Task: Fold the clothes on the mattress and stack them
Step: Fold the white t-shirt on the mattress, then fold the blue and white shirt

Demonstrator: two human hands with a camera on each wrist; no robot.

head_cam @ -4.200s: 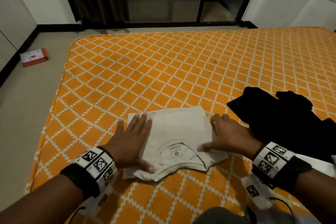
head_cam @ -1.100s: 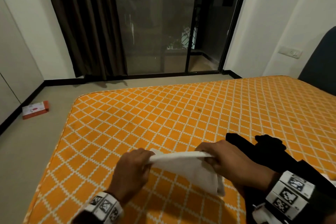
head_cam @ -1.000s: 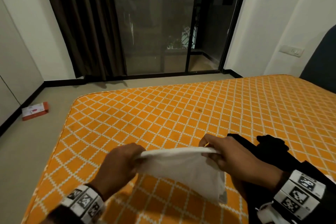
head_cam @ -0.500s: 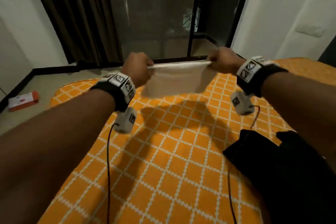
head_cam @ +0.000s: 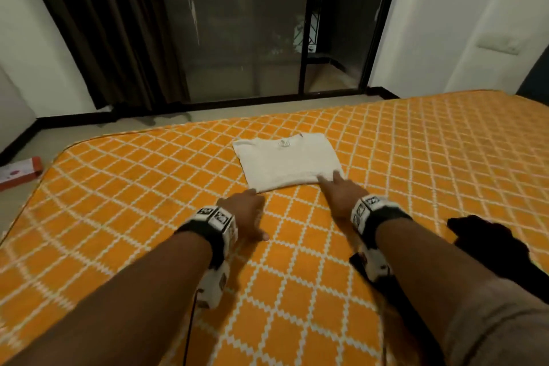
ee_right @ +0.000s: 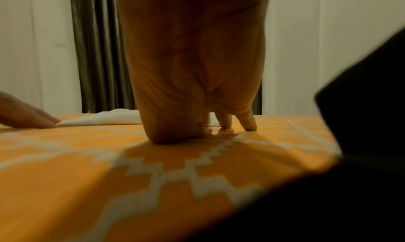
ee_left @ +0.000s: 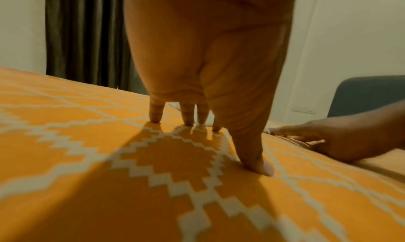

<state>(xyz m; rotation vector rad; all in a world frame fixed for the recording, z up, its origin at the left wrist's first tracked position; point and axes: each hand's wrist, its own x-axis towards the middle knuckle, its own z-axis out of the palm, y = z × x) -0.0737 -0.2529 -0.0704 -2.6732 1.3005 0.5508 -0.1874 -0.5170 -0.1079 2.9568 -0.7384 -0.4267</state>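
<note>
A folded white T-shirt (head_cam: 287,161) lies flat on the orange patterned mattress (head_cam: 133,187), far from me, collar label up. My left hand (head_cam: 246,214) rests open on the mattress just at the shirt's near left corner, fingertips (ee_left: 188,120) down on the cover. Straight fingers of my right hand (head_cam: 337,190) touch the shirt's near right corner. A sliver of the white shirt (ee_right: 103,120) shows behind the right hand (ee_right: 219,124) in its wrist view. A crumpled black garment (head_cam: 493,244) lies at the right, near my right forearm.
Past the mattress's far edge are bare floor, a dark curtain (head_cam: 113,30) and a glass sliding door (head_cam: 252,24). A red box (head_cam: 20,171) lies on the floor at the left. A dark headboard or chair (ee_left: 368,93) stands at the right.
Both hands carried the folded white shirt forward through the air, laid it on the far part of the mattress and let go. They now lie flat at its near edge.
</note>
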